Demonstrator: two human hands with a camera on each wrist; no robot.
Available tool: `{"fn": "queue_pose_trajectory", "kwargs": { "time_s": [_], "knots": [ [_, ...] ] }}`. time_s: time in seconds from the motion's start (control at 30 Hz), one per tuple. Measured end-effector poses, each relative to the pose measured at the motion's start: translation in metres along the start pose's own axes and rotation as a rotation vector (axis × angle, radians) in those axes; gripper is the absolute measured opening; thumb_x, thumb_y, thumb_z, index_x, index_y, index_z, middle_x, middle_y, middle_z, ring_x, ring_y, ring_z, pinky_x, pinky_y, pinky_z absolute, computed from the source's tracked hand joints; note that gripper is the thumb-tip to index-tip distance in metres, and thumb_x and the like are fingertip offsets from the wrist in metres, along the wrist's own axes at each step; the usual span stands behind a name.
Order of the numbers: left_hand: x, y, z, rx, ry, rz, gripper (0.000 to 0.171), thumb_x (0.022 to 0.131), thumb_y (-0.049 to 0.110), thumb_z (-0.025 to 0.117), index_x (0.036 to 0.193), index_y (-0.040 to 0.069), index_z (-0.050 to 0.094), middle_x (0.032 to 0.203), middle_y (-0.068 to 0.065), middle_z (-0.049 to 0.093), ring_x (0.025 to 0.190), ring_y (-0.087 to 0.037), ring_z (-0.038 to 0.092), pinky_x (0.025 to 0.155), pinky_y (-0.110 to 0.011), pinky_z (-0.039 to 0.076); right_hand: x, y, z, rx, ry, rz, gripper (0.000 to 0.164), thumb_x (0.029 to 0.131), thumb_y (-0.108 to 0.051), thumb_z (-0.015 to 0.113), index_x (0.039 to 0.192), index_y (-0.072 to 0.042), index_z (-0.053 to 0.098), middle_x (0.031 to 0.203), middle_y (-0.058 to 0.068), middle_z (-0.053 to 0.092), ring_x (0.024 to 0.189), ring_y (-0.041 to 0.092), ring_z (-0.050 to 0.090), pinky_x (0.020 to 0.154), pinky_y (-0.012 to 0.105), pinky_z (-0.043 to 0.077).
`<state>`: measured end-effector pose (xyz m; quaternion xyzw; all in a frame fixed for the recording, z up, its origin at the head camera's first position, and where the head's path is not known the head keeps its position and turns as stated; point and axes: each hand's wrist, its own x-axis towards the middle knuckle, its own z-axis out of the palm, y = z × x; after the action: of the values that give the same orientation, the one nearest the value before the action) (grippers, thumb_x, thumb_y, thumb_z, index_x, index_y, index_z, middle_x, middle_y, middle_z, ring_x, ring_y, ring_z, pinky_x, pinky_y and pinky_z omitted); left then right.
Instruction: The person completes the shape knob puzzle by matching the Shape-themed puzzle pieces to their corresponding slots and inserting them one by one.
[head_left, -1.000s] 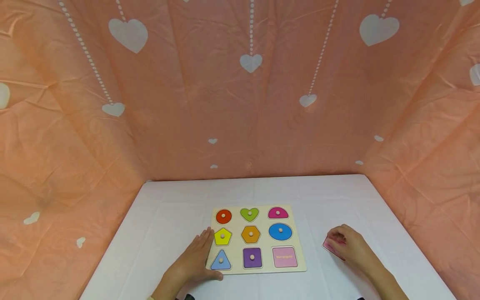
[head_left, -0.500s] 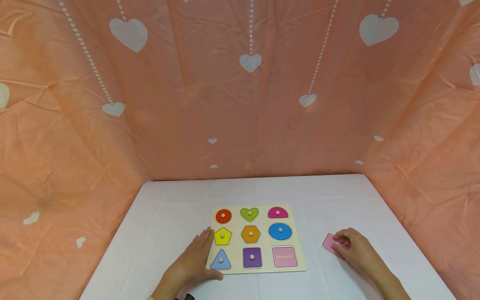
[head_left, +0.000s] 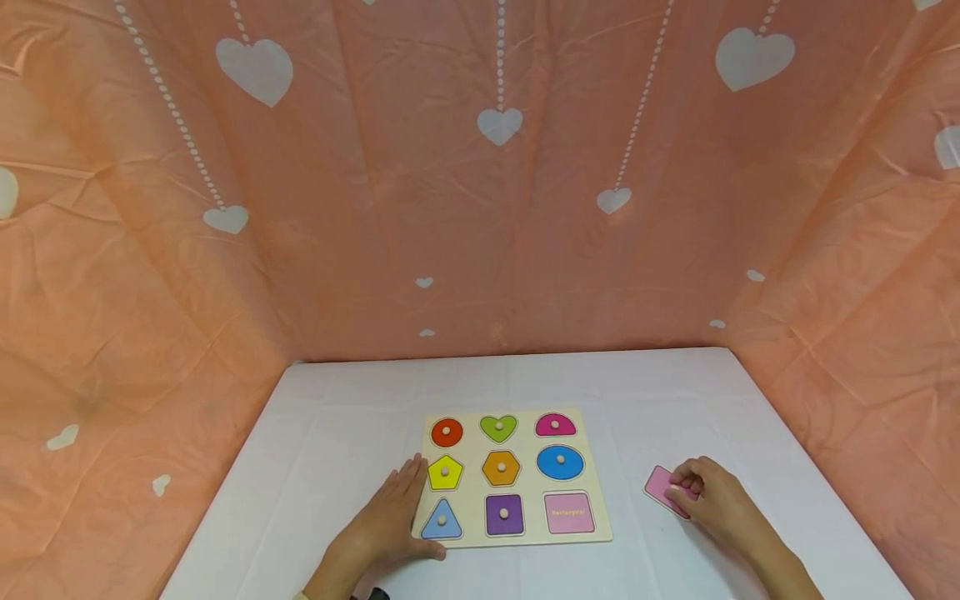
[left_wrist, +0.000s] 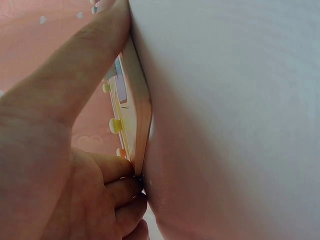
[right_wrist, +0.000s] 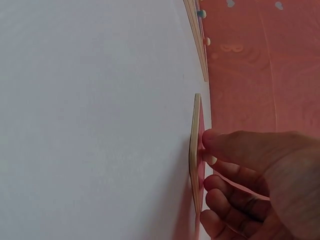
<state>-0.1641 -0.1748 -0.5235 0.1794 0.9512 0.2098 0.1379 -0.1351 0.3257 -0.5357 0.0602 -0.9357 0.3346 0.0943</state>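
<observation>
A pale wooden peg puzzle board lies flat on the white table, bearing several coloured shapes with knobs. Its near right rectangle is pink with a printed word and shows no knob. My left hand rests at the board's near left corner: straight fingers along the left side, thumb at the front edge. To the right of the board, my right hand pinches the small knob of a loose pink rectangular puzzle piece. That piece sits skewed on or just over the cloth; its right part is hidden by the fingers.
White cloth covers the table. A peach curtain with white hearts encloses the back and both sides. A dark object shows beside the left wrist at the bottom edge.
My right hand has shifted slightly right and back, uncovering more of the pink piece, which stays nearly in place. The left hand and the board have not moved.
</observation>
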Motion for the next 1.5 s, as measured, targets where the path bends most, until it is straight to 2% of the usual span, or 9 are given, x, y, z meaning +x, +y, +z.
{"fn": "queue_pose_trajectory", "kwargs": {
  "time_s": [0.63, 0.97, 1.27, 1.5],
  "knots": [
    [0.001, -0.001, 0.001, 0.000, -0.006, -0.009, 0.137, 0.069, 0.057, 0.097, 0.168, -0.004, 0.025, 0.176, -0.022, 0.022, 0.164, -0.038, 0.020, 0.133, -0.057, 0.019, -0.001, -0.001, 0.000, -0.043, 0.016, 0.029, 0.018, 0.085, -0.005, 0.089, 0.087, -0.010, 0.071, 0.085, -0.003, 0.057, 0.075, 0.004, 0.049, 0.063, 0.023, 0.047],
    [0.000, 0.000, 0.000, 0.007, -0.002, -0.004, 0.136, 0.069, 0.057, 0.097, 0.167, -0.004, 0.025, 0.176, -0.022, 0.023, 0.164, -0.039, 0.021, 0.133, -0.058, 0.019, 0.005, -0.004, 0.008, -0.050, 0.108, -0.110, 0.024, 0.080, -0.002, 0.091, 0.082, -0.015, 0.071, 0.083, -0.008, 0.058, 0.075, 0.000, 0.049, 0.064, 0.024, 0.047],
    [0.000, 0.001, 0.000, 0.012, -0.006, -0.020, 0.136, 0.069, 0.057, 0.097, 0.168, -0.003, 0.025, 0.177, -0.021, 0.022, 0.164, -0.038, 0.020, 0.133, -0.057, 0.018, 0.013, -0.017, 0.014, -0.019, 0.096, -0.133, 0.025, 0.080, -0.002, 0.091, 0.082, -0.017, 0.072, 0.084, -0.009, 0.059, 0.077, 0.002, 0.052, 0.066, 0.024, 0.048],
    [0.000, 0.002, 0.000, 0.008, -0.008, -0.027, 0.136, 0.069, 0.057, 0.097, 0.168, -0.002, 0.025, 0.177, -0.021, 0.022, 0.164, -0.037, 0.020, 0.133, -0.057, 0.019, 0.020, -0.027, 0.020, 0.015, 0.017, -0.090, 0.020, 0.084, -0.004, 0.090, 0.086, -0.012, 0.072, 0.087, -0.007, 0.060, 0.078, 0.005, 0.054, 0.067, 0.024, 0.049]
  ]
}}
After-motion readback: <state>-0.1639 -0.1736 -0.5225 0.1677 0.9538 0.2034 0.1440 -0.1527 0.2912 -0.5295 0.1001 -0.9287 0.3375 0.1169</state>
